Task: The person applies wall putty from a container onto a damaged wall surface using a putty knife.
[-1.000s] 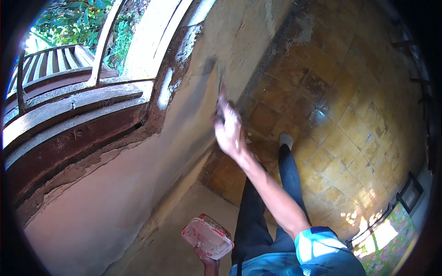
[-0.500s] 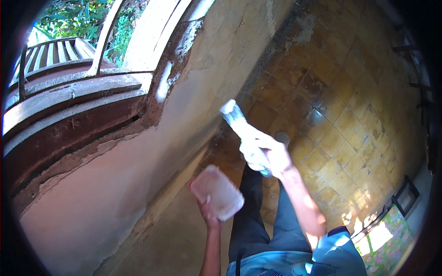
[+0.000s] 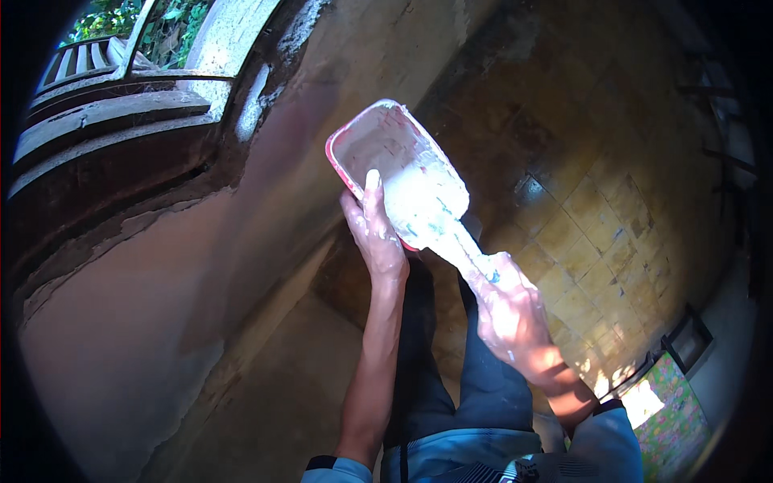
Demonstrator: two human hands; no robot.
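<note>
My left hand (image 3: 375, 233) grips a rectangular red-rimmed plastic tub (image 3: 362, 145) from its near left side, with white-smeared fingers and the thumb over the rim. Thick white paint or paste coats the tub's right part. My right hand (image 3: 507, 310) is closed round the handle of a white-coated brush (image 3: 463, 249), whose head is in the tub's lower right end, partly lost in glare and white coating.
At upper left is a window with a weathered frame (image 3: 129, 109), slats and plants outside, set in a patchy plastered wall (image 3: 129, 282). Below me lie my legs and a yellow tiled floor (image 3: 612, 241). A dark-framed item (image 3: 688, 326) and floral fabric (image 3: 676, 386) sit at lower right.
My left hand has raised the tub up and forward. My right hand has drawn the brush back from beside the wall and lowered its head into the tub.
</note>
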